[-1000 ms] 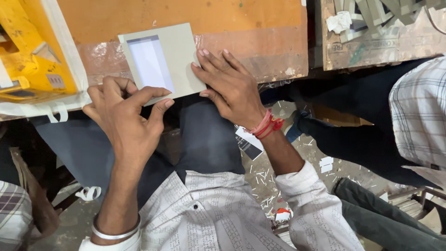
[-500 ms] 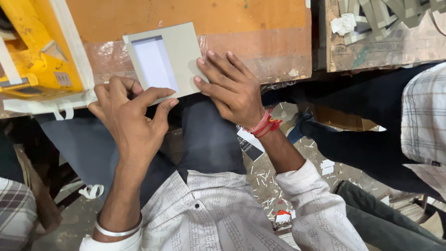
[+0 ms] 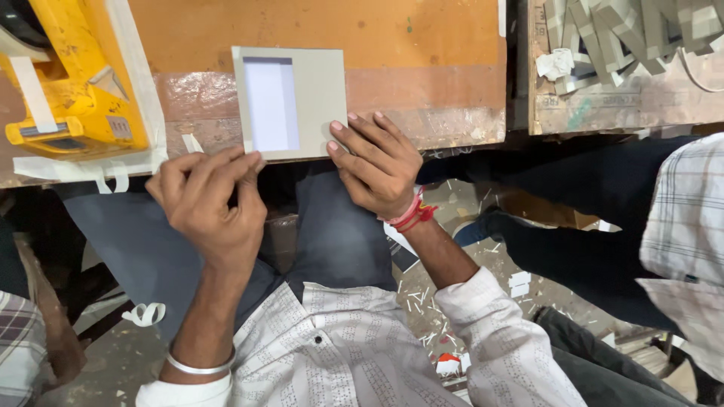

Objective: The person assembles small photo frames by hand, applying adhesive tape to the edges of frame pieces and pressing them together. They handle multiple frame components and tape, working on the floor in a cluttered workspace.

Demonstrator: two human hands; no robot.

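Note:
A grey card frame (image 3: 317, 98) with a white window in its left half lies on the brown table (image 3: 422, 45), its near edge reaching the table's front edge. My left hand (image 3: 207, 207) has its fingertips pinched at the frame's near left corner. My right hand (image 3: 377, 162), with red thread at the wrist, rests its fingers on the frame's near right corner and presses it flat.
A yellow tape dispenser (image 3: 75, 98) with white tape strips stands at the table's left. A wooden tray (image 3: 626, 113) of grey card strips sits at the back right. Another person in a checked shirt (image 3: 686, 226) sits to the right. Paper scraps litter the floor.
The frame has slid a little to the right and squared up with the table edge. My left hand's fingers have closed in on its near left corner.

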